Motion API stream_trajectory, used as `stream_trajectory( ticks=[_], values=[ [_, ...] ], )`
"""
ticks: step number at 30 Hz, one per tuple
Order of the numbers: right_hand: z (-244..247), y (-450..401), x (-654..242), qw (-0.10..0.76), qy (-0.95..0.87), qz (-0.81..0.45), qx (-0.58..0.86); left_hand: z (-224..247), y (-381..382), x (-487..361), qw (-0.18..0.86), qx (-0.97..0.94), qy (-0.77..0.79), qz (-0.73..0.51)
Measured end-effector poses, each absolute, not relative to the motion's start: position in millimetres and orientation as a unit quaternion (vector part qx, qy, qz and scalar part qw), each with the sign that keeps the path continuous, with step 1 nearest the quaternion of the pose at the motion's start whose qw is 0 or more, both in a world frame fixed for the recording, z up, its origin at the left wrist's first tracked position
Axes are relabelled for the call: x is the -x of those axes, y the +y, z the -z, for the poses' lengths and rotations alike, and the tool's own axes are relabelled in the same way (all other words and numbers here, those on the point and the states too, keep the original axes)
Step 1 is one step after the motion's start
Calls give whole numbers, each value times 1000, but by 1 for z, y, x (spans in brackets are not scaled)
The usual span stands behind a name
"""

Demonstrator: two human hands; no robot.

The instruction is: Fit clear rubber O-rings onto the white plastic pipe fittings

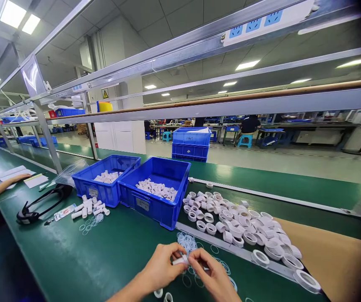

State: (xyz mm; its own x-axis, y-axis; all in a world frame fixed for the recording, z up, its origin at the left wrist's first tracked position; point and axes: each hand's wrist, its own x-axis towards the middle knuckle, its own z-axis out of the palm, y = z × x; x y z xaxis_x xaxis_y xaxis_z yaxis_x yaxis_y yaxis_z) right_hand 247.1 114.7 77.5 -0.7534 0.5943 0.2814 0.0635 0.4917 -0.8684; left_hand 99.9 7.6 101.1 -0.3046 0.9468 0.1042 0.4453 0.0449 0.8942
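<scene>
My left hand (163,266) is closed around a small white plastic tube fitting (180,260), held above the green bench. The fingers of my right hand (210,270) are pinched at the fitting's right end; whether they hold a ring there is too small to tell. Thin clear rings (186,241) lie in a loose pile just beyond and under my hands. Two short white collars (167,297) rest on the bench at the bottom edge, below my left hand. A large heap of white plastic rings (230,218) spreads out to the right.
Two blue bins (155,205) holding small white parts stand beyond my hands. Left of them lie white tubes (89,206), more thin rings (91,224) and a black strapped item (29,216). Another person's hand (18,177) rests on papers at far left. Brown cardboard (340,247) lies right.
</scene>
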Motion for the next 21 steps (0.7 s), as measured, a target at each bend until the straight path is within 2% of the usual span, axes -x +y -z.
stream_trajectory(
  ticks=[3,8,11,14,19,21],
  values=[
    [-87,109,-250,266,-839,-438,182,-100,9,-99,300,-479,661,-494],
    [-89,113,-251,274,-839,-422,207,-90,15,-98,424,-372,567,-600],
    [-85,118,-250,279,-823,-438,229,-89,16,-100,457,-356,522,-626],
    [-85,119,-250,279,-794,-487,233,-92,16,-102,482,-363,484,-634],
    [-95,115,-254,195,-739,-610,208,-92,15,-104,529,-368,423,-638],
    [-100,113,-255,187,-725,-634,197,-90,15,-104,560,-345,395,-641]
  ],
)
